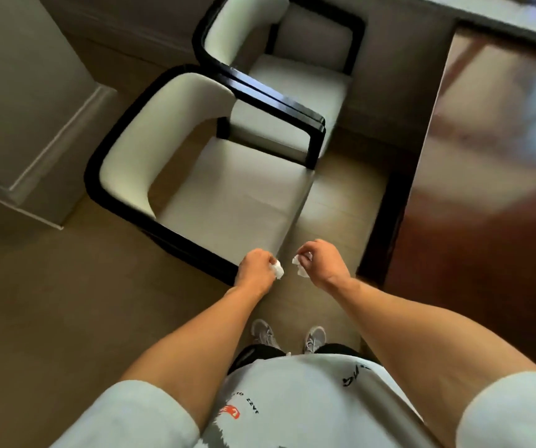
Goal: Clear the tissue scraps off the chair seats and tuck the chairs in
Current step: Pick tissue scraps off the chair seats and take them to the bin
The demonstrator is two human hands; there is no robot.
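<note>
Two cream-cushioned armchairs with black frames stand side by side, pulled back from a dark wooden table. The near chair has a bare seat; the far chair behind it also shows no scraps. My left hand is closed on a white tissue scrap just off the near chair's front corner. My right hand pinches another crumpled tissue scrap. Both hands hover close together above the floor.
A pale wall column with a baseboard stands left of the chairs. Tan floor separates the chairs from the table's dark edge. My feet in grey shoes stand just in front of the near chair.
</note>
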